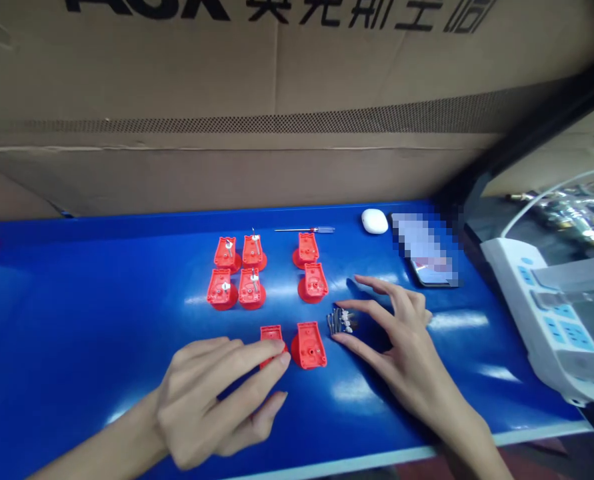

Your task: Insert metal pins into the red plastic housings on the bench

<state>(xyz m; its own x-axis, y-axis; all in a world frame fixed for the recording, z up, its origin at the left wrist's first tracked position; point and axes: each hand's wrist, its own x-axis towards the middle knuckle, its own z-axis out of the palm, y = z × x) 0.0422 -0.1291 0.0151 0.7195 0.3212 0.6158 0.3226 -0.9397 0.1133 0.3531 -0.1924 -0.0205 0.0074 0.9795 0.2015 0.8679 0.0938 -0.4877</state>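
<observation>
My left hand [227, 393] hovers over a red plastic housing [271, 331], covering much of it; the fingers are stretched out, the thumb apart, and nothing shows between them. Just right of that housing lies another red housing [311, 345] with its hollow side up. My right hand [397, 327] has thumb and index finger spread around a small bunch of metal pieces with pale tags [344, 321], possibly keys. Whether the fingertips touch the bunch I cannot tell. Beyond my hands, two more red housings [313, 281] stand without metal pieces in them.
Farther left, several red housings [251, 288] hold small metal pieces with white tags. Behind lie a screwdriver [321, 230], a white rounded case [375, 221] and a phone [427, 253]. A white power strip [541, 320] borders the right side. Cardboard [277, 177] walls the back.
</observation>
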